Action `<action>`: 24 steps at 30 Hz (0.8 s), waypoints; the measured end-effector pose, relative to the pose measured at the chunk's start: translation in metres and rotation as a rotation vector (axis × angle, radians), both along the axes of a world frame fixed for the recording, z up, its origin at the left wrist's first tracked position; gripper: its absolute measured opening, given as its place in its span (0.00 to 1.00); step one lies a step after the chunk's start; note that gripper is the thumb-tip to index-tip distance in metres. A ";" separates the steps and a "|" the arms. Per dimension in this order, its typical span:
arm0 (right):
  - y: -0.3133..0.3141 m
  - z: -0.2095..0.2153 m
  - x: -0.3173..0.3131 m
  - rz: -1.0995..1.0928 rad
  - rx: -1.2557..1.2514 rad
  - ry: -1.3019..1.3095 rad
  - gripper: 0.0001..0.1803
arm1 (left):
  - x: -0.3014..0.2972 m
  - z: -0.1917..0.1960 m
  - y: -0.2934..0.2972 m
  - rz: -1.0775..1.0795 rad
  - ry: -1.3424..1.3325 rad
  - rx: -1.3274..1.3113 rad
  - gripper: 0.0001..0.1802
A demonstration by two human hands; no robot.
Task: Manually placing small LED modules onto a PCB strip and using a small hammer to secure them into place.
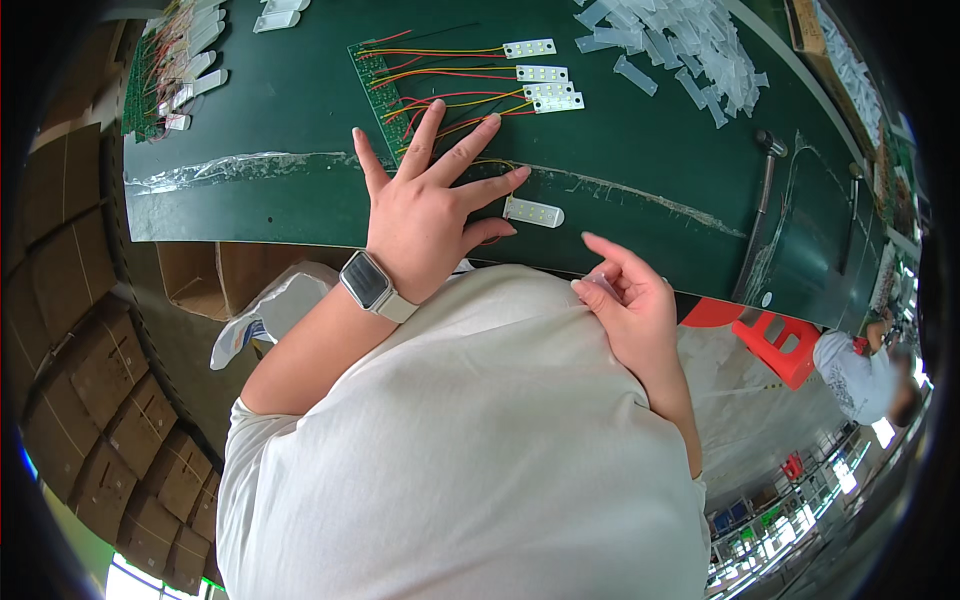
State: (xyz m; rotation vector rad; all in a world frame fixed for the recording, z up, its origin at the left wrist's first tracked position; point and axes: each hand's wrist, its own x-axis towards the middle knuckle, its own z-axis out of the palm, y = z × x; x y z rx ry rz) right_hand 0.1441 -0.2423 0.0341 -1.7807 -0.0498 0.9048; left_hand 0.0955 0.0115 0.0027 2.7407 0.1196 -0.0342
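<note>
My left hand [425,205], a watch on its wrist, lies with fingers spread over the near end of a narrow green circuit board [375,90] and its wires. Red, yellow and black wires run from that board to several small white LED boards [536,48]. Just right of my left fingertips lies an LED board in a white rounded holder [535,212], partly joined by a wire. My right hand [632,300] is at the table's near edge, fingers curled round a small translucent plastic piece [603,284]; its index finger points out.
A heap of translucent plastic pieces [690,45] lies at the far right of the green table [290,205]. Wired boards with white holders [190,85] sit at the far left. A hammer-like tool [763,200] lies at right. Below are cartons and a red stool [780,345]; a person [860,375] sits beyond.
</note>
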 end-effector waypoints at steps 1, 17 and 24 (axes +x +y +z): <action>-0.003 -0.004 0.003 0.067 -0.040 -0.097 0.16 | 0.000 0.000 0.000 -0.002 0.001 -0.003 0.32; 0.022 -0.004 0.023 0.399 -0.112 -0.501 0.18 | -0.001 -0.001 -0.001 0.000 0.004 0.008 0.32; 0.032 -0.030 0.037 0.451 -0.090 -1.205 0.23 | -0.001 -0.001 0.001 -0.007 -0.003 0.006 0.31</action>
